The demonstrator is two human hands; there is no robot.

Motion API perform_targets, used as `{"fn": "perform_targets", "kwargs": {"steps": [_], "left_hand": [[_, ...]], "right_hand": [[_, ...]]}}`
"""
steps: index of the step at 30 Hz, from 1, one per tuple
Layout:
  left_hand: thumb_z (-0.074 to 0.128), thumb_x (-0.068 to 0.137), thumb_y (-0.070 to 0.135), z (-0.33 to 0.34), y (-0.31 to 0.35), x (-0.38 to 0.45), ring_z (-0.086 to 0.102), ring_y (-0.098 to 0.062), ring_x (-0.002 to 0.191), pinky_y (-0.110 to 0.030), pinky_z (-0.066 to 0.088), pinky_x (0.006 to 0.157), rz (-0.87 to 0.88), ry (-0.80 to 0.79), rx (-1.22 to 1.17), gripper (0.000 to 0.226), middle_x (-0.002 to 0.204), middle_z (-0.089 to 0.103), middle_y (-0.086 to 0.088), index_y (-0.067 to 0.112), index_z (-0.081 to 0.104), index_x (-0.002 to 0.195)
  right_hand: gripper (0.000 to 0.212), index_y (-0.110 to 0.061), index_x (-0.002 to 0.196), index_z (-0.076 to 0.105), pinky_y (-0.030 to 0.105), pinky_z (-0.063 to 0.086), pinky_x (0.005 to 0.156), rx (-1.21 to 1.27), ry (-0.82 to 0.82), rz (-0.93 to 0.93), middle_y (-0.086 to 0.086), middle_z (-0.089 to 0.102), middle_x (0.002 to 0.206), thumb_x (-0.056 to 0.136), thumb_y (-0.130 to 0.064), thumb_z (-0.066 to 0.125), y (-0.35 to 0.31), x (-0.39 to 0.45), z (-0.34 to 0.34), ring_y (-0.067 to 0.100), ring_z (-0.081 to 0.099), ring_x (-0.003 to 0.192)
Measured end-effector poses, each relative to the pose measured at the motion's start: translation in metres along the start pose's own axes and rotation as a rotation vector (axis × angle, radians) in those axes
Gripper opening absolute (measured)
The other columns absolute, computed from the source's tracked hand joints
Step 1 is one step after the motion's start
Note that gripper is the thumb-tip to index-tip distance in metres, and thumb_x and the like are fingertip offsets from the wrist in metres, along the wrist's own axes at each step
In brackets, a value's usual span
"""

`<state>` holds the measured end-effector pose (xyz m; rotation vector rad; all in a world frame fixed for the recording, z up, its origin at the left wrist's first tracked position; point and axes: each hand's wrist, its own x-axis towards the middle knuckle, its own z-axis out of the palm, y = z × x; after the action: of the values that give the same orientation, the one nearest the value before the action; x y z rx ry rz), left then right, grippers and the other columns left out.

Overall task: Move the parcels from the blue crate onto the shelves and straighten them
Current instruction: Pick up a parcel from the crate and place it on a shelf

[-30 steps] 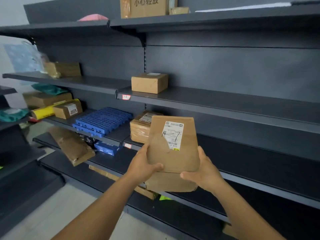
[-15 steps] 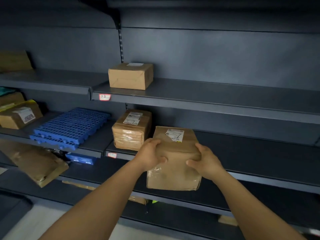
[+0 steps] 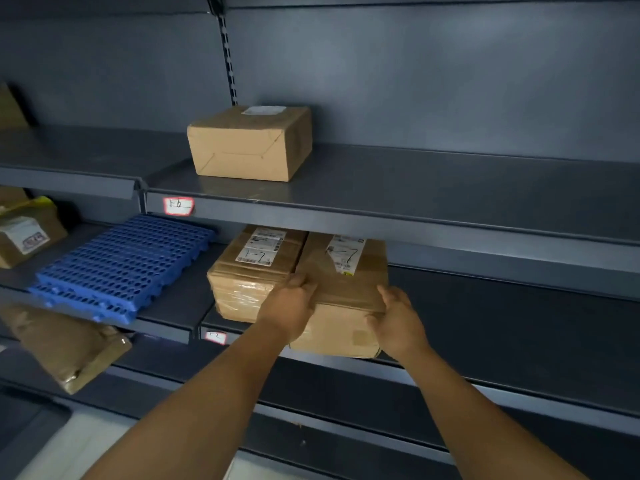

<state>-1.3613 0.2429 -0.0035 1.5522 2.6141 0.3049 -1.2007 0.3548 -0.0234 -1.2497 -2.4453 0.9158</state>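
Note:
A brown paper-wrapped parcel [image 3: 343, 289] with a white label lies on the middle shelf [image 3: 502, 306], its front end at the shelf's lip. My left hand [image 3: 289, 306] grips its front left corner and my right hand [image 3: 398, 320] grips its front right corner. Its left side touches a taped brown parcel [image 3: 249, 271] that also bears a label. A plain cardboard box [image 3: 249, 143] sits on the shelf above. The blue crate named in the task is not in view.
A blue perforated plastic panel [image 3: 121, 265] lies on the left part of the middle shelf. A brown padded bag [image 3: 65, 344] leans off the shelf below it. More parcels [image 3: 24, 233] sit at the far left. The shelf stretches right of my right hand.
The parcel went from upright in front of me down onto the middle shelf, beside the taped parcel. My view moved closer to the shelves.

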Motion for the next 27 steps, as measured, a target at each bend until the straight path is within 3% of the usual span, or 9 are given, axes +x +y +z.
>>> {"fn": "perform_targets", "kwargs": {"steps": [2, 7, 11, 16, 21, 27], "left_hand": [[0.049, 0.098, 0.019, 0.003, -0.004, 0.013, 0.030, -0.023, 0.139, -0.030, 0.027, 0.112, 0.019, 0.032, 0.047, 0.049, 0.154, 0.029, -0.001, 0.021, 0.038, 0.146], [0.049, 0.097, 0.013, 0.001, -0.006, 0.041, 0.039, -0.023, 0.134, -0.033, 0.038, 0.105, 0.010, 0.014, 0.054, 0.047, 0.151, 0.035, -0.002, 0.020, 0.043, 0.143], [0.050, 0.097, 0.013, 0.003, -0.006, 0.047, 0.038, -0.023, 0.135, -0.034, 0.039, 0.105, -0.008, 0.025, 0.051, 0.047, 0.150, 0.036, -0.002, 0.021, 0.043, 0.142], [0.055, 0.095, 0.018, 0.009, 0.000, 0.036, 0.008, -0.021, 0.148, -0.035, 0.013, 0.119, 0.058, 0.037, 0.121, 0.064, 0.159, 0.019, -0.002, 0.022, 0.024, 0.151], [0.057, 0.094, 0.021, 0.019, 0.025, 0.002, -0.003, -0.020, 0.149, -0.035, 0.005, 0.120, 0.137, -0.004, 0.084, 0.077, 0.162, 0.005, -0.002, 0.019, 0.009, 0.154], [0.053, 0.096, 0.025, 0.015, 0.065, -0.054, -0.002, -0.021, 0.149, -0.035, 0.002, 0.119, 0.253, -0.080, 0.087, 0.077, 0.162, 0.003, -0.004, 0.018, 0.004, 0.154]], "right_hand": [[0.064, -0.020, 0.153, 0.021, 0.029, 0.036, 0.105, -0.027, 0.010, -0.007, -0.001, 0.010, 0.161, 0.098, -0.022, 0.052, -0.001, 0.012, 0.003, 0.021, 0.039, 0.136], [0.062, -0.021, 0.153, 0.021, 0.031, 0.039, 0.104, -0.092, 0.020, -0.006, -0.001, 0.010, 0.161, 0.098, -0.023, 0.050, -0.004, 0.035, 0.002, 0.022, 0.041, 0.135], [0.063, -0.021, 0.153, 0.020, 0.031, 0.039, 0.103, -0.108, 0.022, -0.007, 0.000, 0.009, 0.161, 0.098, -0.023, 0.051, -0.004, 0.040, 0.002, 0.022, 0.041, 0.135], [0.079, -0.026, 0.155, 0.005, 0.034, 0.039, 0.107, -0.112, -0.002, -0.013, -0.002, 0.001, 0.162, 0.095, -0.026, 0.057, -0.005, 0.025, 0.003, 0.025, 0.036, 0.138], [0.094, -0.025, 0.155, -0.003, 0.038, 0.017, 0.119, -0.186, 0.002, 0.002, -0.004, -0.002, 0.163, 0.090, -0.032, 0.064, -0.002, -0.015, -0.001, 0.025, 0.007, 0.148], [0.098, -0.022, 0.155, -0.008, 0.039, 0.003, 0.120, -0.362, -0.008, 0.091, -0.004, -0.006, 0.162, 0.090, -0.039, 0.063, 0.011, -0.092, -0.018, 0.023, -0.006, 0.149]]}}
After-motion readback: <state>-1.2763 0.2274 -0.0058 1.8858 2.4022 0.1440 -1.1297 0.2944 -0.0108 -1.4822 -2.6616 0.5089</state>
